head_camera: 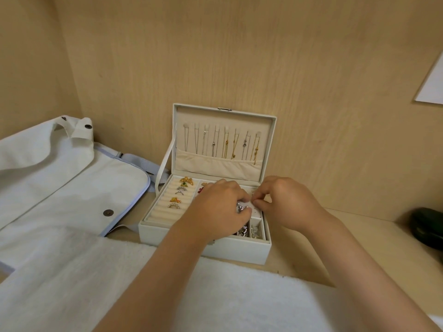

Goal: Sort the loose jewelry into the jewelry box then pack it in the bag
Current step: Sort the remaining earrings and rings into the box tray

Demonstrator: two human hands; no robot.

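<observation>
An open white jewelry box (239, 250) stands against the wooden back wall, its lid upright with several necklaces (223, 144) hanging inside. Rings (181, 191) sit in the cream slots at the left of the tray. My left hand (215, 209) rests over the middle compartments, its fingers closed on a small silver piece (240, 208) against a white earring panel (256, 213). My right hand (285, 202) pinches something tiny at that panel; what it is I cannot make out. A white canvas bag (60, 178) lies flat at the left.
A white fluffy towel (215, 295) covers the near surface. A dark green object (426, 226) sits at the right edge. A white paper sheet (431, 85) hangs on the wall at upper right. More silver pieces (249, 231) fill the front right compartments.
</observation>
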